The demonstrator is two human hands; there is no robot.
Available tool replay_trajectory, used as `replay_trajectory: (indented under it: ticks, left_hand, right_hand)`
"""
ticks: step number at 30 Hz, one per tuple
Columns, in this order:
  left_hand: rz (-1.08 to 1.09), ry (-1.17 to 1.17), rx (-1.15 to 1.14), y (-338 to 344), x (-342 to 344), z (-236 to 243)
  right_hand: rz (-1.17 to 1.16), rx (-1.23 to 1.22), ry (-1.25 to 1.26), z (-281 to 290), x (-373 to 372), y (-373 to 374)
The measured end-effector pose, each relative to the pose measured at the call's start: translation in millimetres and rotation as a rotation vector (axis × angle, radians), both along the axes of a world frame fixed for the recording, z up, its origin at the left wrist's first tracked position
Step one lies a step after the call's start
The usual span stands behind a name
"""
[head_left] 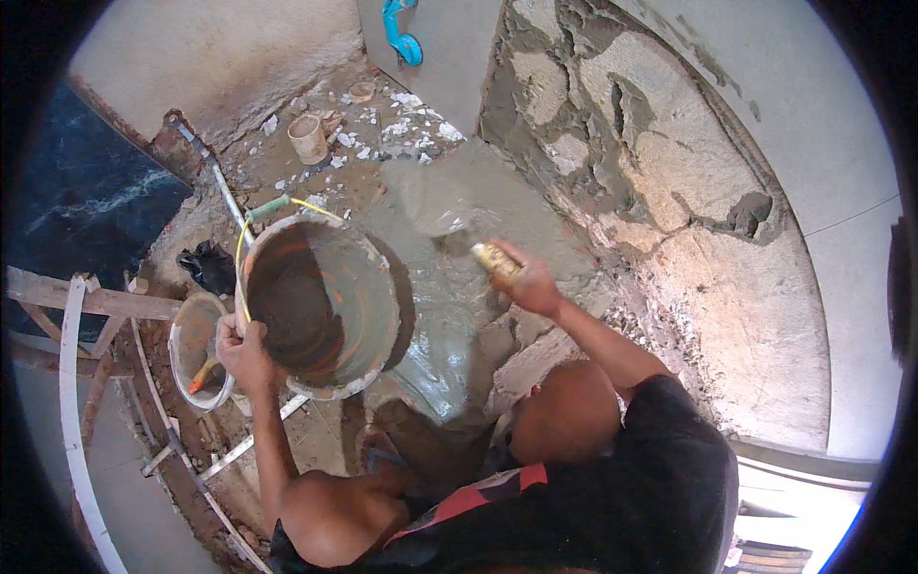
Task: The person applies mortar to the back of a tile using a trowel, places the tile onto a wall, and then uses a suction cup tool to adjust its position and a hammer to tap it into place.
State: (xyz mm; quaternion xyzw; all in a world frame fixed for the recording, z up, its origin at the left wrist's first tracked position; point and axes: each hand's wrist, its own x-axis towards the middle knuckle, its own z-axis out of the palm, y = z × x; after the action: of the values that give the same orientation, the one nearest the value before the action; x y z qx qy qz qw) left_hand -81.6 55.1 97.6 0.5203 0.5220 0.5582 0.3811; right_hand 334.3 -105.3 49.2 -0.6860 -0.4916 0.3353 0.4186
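My left hand [247, 356] is closed on the rim of a large round bucket [368, 301], tilted with its mouth toward me. Grey wet mortar coats its inside, and a yellow handle with a green grip [268, 208] arches over its far rim. My right hand [528, 282] is wrapped round the light handle of a trowel [495, 260]. The trowel's blade is blurred and partly lost against the wet grey mortar [430, 191] spread on the floor. That mortar lies right of the bucket and reaches back toward the wall corner.
A smaller bucket [182, 349] with an orange-handled brush [204, 373] stands left. Behind are a small pot [307, 139], white rubble [402, 129], a pipe [229, 196] and a blue suction lifter [406, 43] on a grey panel. Patchy mortar covers the right wall [688, 172]. Wooden bars [86, 297] stand left.
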Motion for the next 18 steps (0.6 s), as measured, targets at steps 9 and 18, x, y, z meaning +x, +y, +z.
replay_trajectory:
  ticks: [9, 18]
  left_hand:
    - [0.023, 0.113, -0.096, -37, -47, 26]
    - [0.019, 0.043, -0.165, -88, -100, 15]
  right_hand:
    - [-0.383, -0.091, -0.123, -8, 120, 28]
    - [-0.324, -0.199, 0.402, 31, 194, 88]
